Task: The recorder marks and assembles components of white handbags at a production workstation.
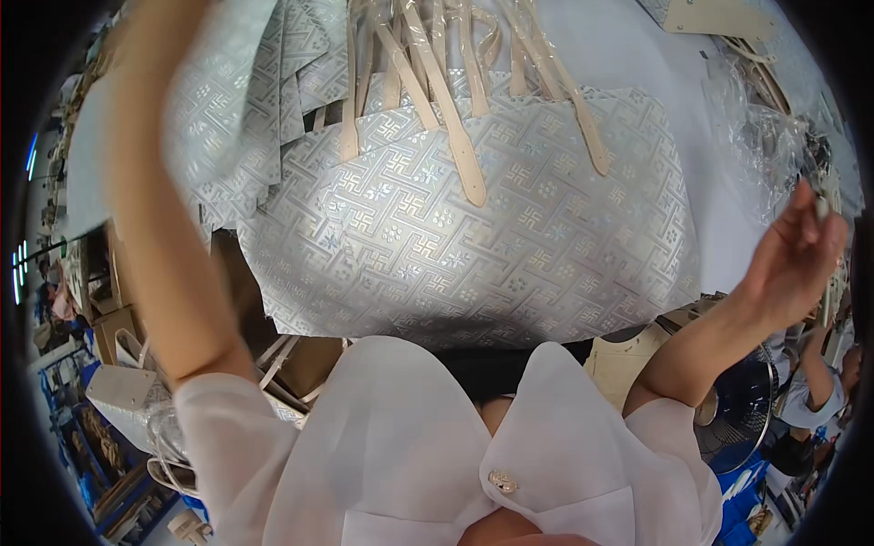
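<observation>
My left forearm [173,200] reaches up past the upper left edge of the head view, smeared by motion; the hand itself lies outside the picture. My right hand [792,259] is raised at the far right, fingers curled together around something small with a pale end, too unclear to name. Before me lies a silvery patterned bag piece [510,227] with geometric and floral motifs. Several cream straps [462,155], partly wrapped in clear plastic, stretch over its far edge. Crumpled clear plastic [760,136] is beside my right fingers.
More patterned pieces [296,55] are stacked at the far left. Cream bag parts [719,16] lie at the far right. Down at the left are finished-looking bags [137,391] and a brown box [114,332]. A fan [742,400] stands by my right elbow, with another person [815,391] beyond it.
</observation>
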{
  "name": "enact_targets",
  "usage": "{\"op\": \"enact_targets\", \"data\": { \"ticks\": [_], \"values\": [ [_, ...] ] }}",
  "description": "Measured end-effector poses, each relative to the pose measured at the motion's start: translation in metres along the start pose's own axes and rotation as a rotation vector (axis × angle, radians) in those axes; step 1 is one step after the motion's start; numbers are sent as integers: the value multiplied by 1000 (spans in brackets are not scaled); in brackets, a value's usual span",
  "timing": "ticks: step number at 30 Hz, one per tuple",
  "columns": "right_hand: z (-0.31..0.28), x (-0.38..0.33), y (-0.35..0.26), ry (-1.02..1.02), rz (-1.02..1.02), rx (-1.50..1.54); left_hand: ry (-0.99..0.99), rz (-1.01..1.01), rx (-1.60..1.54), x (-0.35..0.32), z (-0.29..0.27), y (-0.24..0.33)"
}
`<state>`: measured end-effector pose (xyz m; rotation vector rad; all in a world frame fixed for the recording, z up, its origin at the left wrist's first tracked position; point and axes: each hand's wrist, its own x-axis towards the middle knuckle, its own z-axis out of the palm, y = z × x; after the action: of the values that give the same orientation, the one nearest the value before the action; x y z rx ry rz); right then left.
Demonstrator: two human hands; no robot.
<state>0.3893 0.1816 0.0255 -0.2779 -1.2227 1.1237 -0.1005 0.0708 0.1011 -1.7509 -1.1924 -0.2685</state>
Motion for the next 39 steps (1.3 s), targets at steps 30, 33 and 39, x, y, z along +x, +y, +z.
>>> {"op": "enact_targets", "data": {
  "ticks": [30, 33, 39],
  "values": [
    [143, -71, 109, -429, 987, -36, -971, -634, -1352, -54, 8, 137],
    [155, -74, 118, -439, 960, -9, -890, -512, -1234, -57, 13, 143],
    [176, -85, 127, -486, 815, -182, -524, -685, -1084, -85, 2, 176]
  ]
}}
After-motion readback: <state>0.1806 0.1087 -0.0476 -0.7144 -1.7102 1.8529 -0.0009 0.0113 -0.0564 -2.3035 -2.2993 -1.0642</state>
